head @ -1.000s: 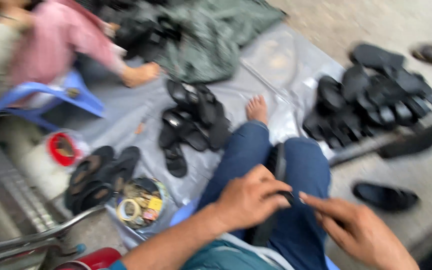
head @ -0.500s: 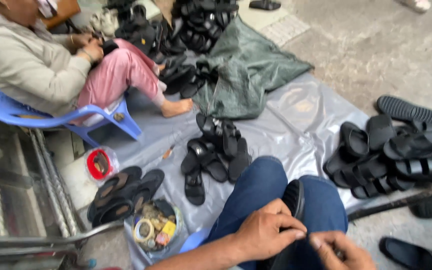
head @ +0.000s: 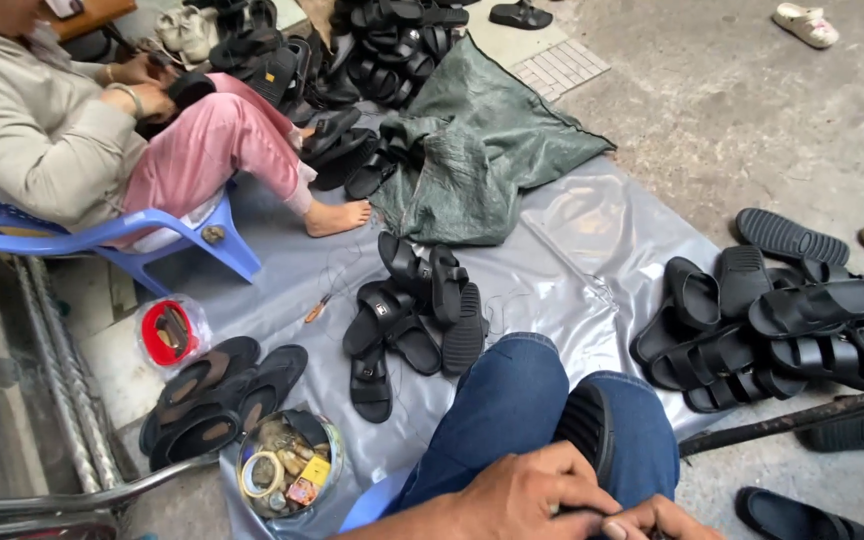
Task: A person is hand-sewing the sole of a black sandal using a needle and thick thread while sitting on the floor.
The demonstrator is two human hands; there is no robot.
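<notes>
Fingers (head: 562,480) of the left hand (head: 522,495) curl over the near end of a black sandal (head: 584,428) that lies wedged between the person's 2 jeans-clad knees (head: 512,410), clenched on its edge. At the bottom frame edge the right hand (head: 657,520) shows only its knuckles, pressed against the left; it seems to pinch the same end, but what it holds I cannot tell.

From this 1 head view, the sandal runs away from the fingers, sole edge up, its far end between the thighs. To work it well, the knees should keep it clamped so it cannot twist, and both hands should stay close together at the near end, where the grip is firmest.

Around them: a grey plastic sheet (head: 592,260) on the ground, a small pile of black sandals (head: 417,310) ahead, a larger heap (head: 772,320) to the right, and a round tin of odds and ends (head: 287,465) to the left. Another person in pink trousers (head: 202,150) sits on a blue chair (head: 102,240), handling a sandal too.
</notes>
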